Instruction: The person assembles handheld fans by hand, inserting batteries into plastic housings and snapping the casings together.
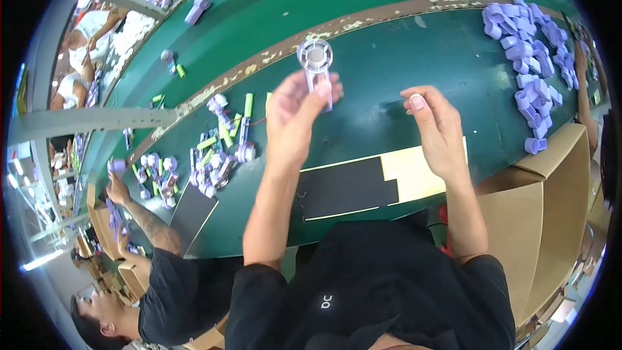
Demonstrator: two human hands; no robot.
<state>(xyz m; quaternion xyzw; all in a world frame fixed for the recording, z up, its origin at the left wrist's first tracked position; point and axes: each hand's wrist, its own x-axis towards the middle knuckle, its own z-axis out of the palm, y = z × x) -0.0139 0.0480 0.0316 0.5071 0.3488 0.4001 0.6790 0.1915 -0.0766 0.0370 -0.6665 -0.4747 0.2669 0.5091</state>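
My left hand (299,111) is raised over the green worktable, closed around a pale purple plastic housing (316,65) with a round ringed head and a narrow handle. The round head points away from me, and the handle lies between thumb and fingers. To its right, my right hand (440,126) hovers over the yellow part of a sheet, thumb and fingers drawn together. Whatever is at its fingertips is too small or hidden to tell. Left of my left hand lies a heap of part assemblies (217,155) with white round heads and lime-green cylinders.
Many purple plastic shells (531,58) are piled at the right. A black mat (343,188) lies on the yellow sheet (414,172) before me. An open cardboard box (551,201) stands at right. A co-worker (188,285) works at left. Beyond a worn ledge runs a green belt (259,13).
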